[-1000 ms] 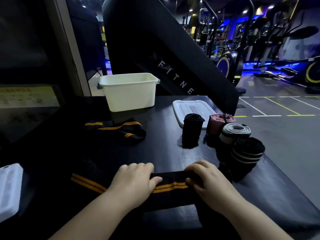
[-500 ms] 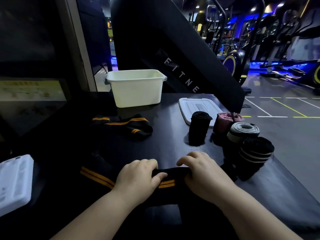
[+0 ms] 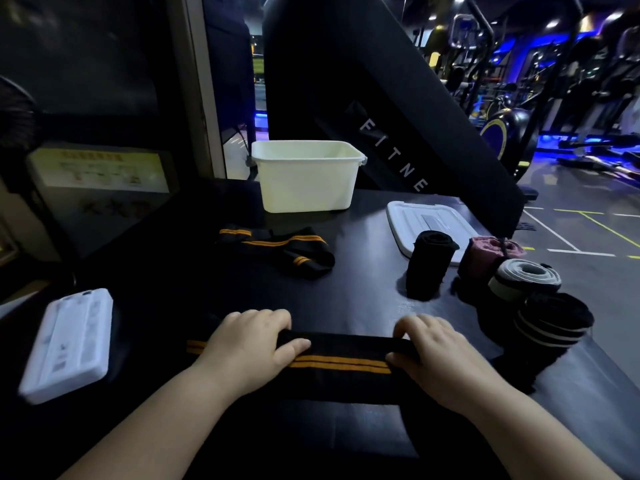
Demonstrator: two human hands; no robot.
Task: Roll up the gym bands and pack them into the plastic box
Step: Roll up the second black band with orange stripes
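At the near edge of the dark desk [image 3: 363, 292], a black band with orange stripes [image 3: 341, 362] lies stretched from left to right, and both hands grip it. The left hand [image 3: 247, 344] sits on its left part, fingers curled over the band's far edge and thumb lying along the top toward the right. The right hand [image 3: 441, 356] holds the right part in the same way, fingers bent over the far edge and thumb against the near side. Between the two hands the twin orange lines run straight across, and a short striped piece shows to the left of the left hand. Farther off, near the middle of the desk, a second black and orange band [image 3: 277, 245] lies loose and crumpled. Beyond it, at the far edge, stands the white plastic box [image 3: 304, 183], open at the top, with its white lid [image 3: 420, 216] lying flat to the right. Four rolled bands stand on end at the right side: a black roll [image 3: 431, 266] in front of the lid, a pink roll [image 3: 485, 254] to its right, a grey and white roll [image 3: 524, 278] nearer, and a black roll with pale stripes [image 3: 550, 322] nearest. A flat white object [image 3: 67, 344], blurred, lies at the near left.
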